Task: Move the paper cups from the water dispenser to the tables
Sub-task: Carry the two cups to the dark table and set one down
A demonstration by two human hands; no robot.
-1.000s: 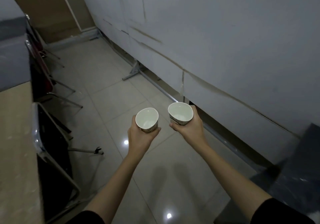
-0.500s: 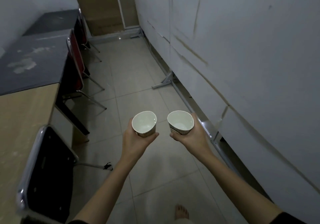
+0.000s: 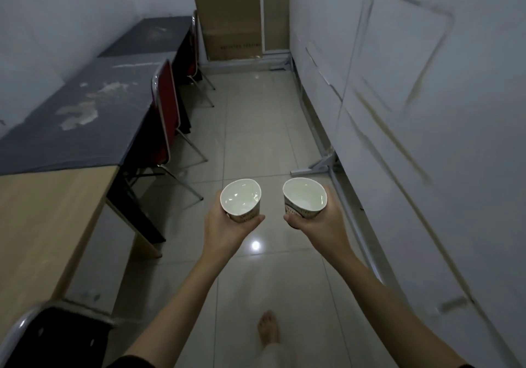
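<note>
Nearest the camera, a bare foot (image 3: 269,328) is showing on the tiled floor (image 3: 256,140) between the two outstretched forearms, and the back of a black chair (image 3: 48,336) is sitting at the lower left. Farther out, the left hand (image 3: 225,225) is gripping a paper cup (image 3: 241,199), its fingers wrapped around the cup's lower wall with the thumb pressing the near side; the open mouth is tilting toward the camera. Just beside it, apart and not touching, the right hand (image 3: 318,225) is holding a second paper cup (image 3: 304,198) the same way, fingers closed around its printed side. Both cups are being carried in the air over the floor; whether they hold anything, I cannot tell. To the left of the left hand's fingers, a light wooden tabletop (image 3: 42,217) is running along the wall, and beyond it a dark tabletop (image 3: 85,117) with pale worn patches. A red chair (image 3: 168,108) is standing at that dark tabletop, beyond the fingers and to their left. To the right of the right hand's fingers, a white wall (image 3: 427,111) is stretching away. Farthest off, a brown cardboard panel (image 3: 230,12) is leaning at the end of the room.
</note>
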